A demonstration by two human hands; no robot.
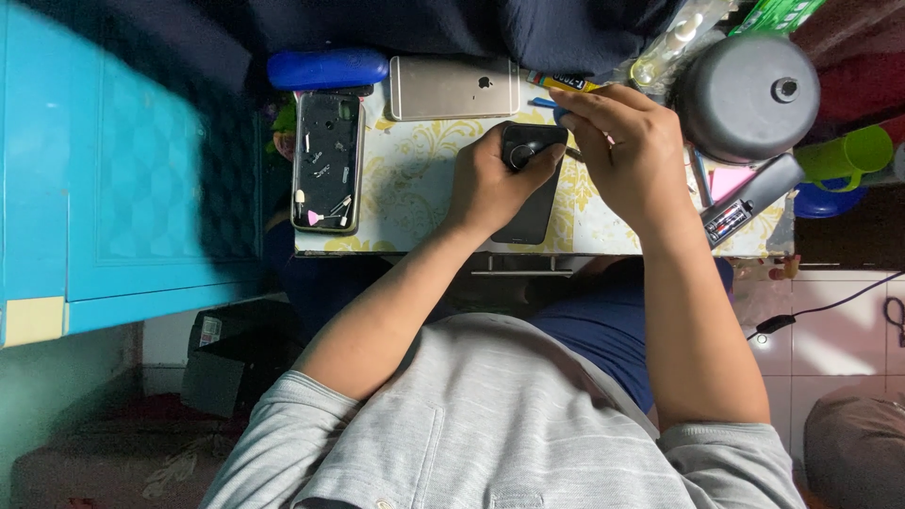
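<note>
The left hand [490,184] is clasping a black phone [530,188] lying on the counter [415,179], fingers wrapped over it; the right hand [627,151] is pinching a thin tool [572,153], touching the phone's upper end.

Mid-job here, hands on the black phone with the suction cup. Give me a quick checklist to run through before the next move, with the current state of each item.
1. Left hand steadies the black phone: ok, it rests on the phone's upper part.
2. Suction cup seated on the phone: ok, it sits at the top end, under the left fingers.
3. Right hand has a tool at the phone's edge: cannot tell, only a thin tip shows below the fingers.
4. Phone fully on the table: not ok, its lower end reaches the near edge.
5. Loose parts contained: ok, small pieces lie in the opened phone frame to the left.
6. Gold phone out of the way: ok, it lies apart, face down.
</note>
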